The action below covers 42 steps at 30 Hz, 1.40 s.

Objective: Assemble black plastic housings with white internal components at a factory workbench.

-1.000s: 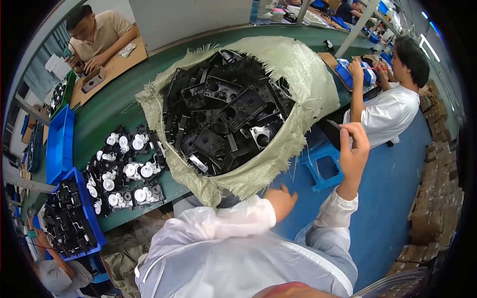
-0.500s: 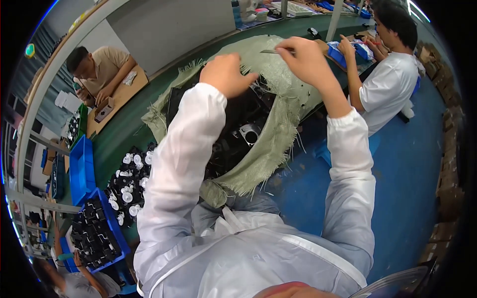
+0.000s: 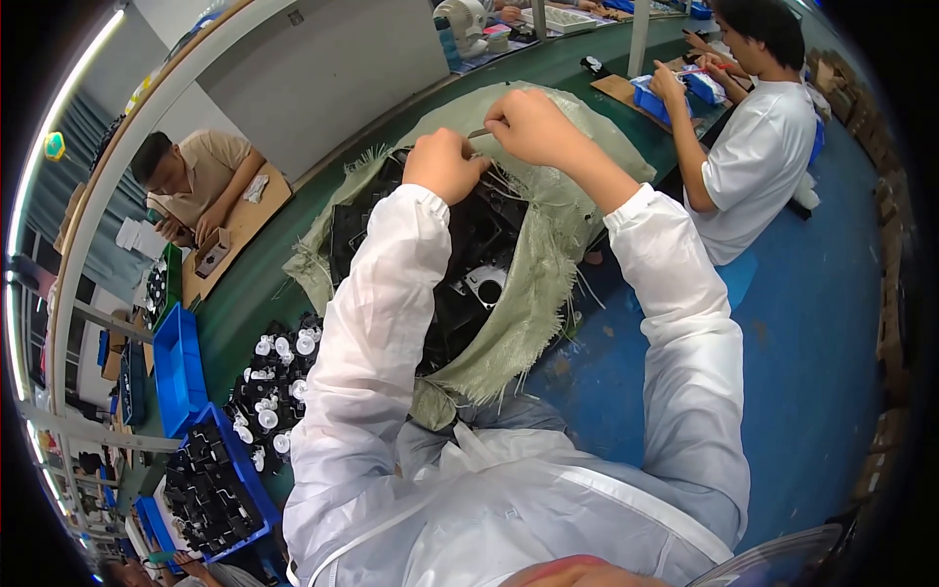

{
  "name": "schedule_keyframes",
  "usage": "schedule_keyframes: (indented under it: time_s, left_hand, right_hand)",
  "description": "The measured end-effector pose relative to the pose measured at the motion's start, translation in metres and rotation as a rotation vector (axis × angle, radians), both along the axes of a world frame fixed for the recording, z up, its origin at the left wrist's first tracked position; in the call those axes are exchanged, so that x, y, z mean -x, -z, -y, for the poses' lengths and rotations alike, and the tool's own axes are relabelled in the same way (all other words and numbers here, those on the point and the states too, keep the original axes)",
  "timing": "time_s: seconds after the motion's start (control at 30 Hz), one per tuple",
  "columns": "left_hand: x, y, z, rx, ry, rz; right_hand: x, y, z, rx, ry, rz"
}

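Observation:
A pale green woven sack (image 3: 538, 284) with frayed edges lies open in front of me, full of black plastic parts (image 3: 440, 328). One silver-grey part with a round hole (image 3: 485, 286) shows among them. Over the sack's far side, my right hand (image 3: 538, 127) pinches a thin, flat metal tool (image 3: 479, 133); its exact kind is unclear. My left hand (image 3: 442, 166) is closed just left of the tool's tip, by loose strands (image 3: 504, 178) of the sack. Whatever its fingers hold is hidden.
Left of the sack lies a heap of black parts with white discs (image 3: 269, 391). Beside it stand a blue crate of black parts (image 3: 220, 479) and a blue bin (image 3: 179, 367). One co-worker (image 3: 201, 186) sits at the far left; another (image 3: 758, 147) works at the right.
Both hands have come lower and closer together, and the right has moved left with the metal tool. My left hand's fingers have closed. The view has shifted slightly.

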State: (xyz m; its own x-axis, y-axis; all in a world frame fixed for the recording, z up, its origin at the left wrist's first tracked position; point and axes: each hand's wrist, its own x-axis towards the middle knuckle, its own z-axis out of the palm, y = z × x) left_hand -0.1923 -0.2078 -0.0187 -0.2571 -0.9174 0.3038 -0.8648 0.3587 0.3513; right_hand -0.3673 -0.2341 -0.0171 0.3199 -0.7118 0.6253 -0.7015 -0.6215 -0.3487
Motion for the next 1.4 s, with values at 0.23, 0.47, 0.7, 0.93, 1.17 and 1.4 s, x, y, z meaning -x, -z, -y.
schedule_keyframes:
  time_s: [0.23, 0.47, 0.7, 0.93, 1.17, 1.4]
  left_hand:
    - [-0.007, 0.003, 0.001, 0.048, 0.010, -0.063]
    - [0.001, 0.006, -0.010, 0.286, -0.021, 0.116]
    - [0.005, -0.012, -0.045, 0.604, 0.010, -0.022]
    - [0.121, 0.094, -0.146, 0.493, 0.347, -0.045]
    - [0.209, 0.318, -0.239, -0.287, 0.957, 0.403]
    - [0.196, 0.315, -0.266, 0.047, 0.713, 0.080]
  right_hand:
    - [-0.006, -0.003, -0.006, -0.061, -0.021, 0.016]
    - [-0.013, 0.005, -0.015, -0.079, -0.048, 0.056]
    - [0.001, 0.026, -0.092, 0.112, 0.097, 0.051]
    - [0.079, 0.015, -0.201, 0.266, 0.481, 0.329]
    - [0.108, 0.058, -0.288, 0.092, 0.727, 0.333]
    - [0.123, 0.088, -0.319, -0.028, 0.849, 0.417]
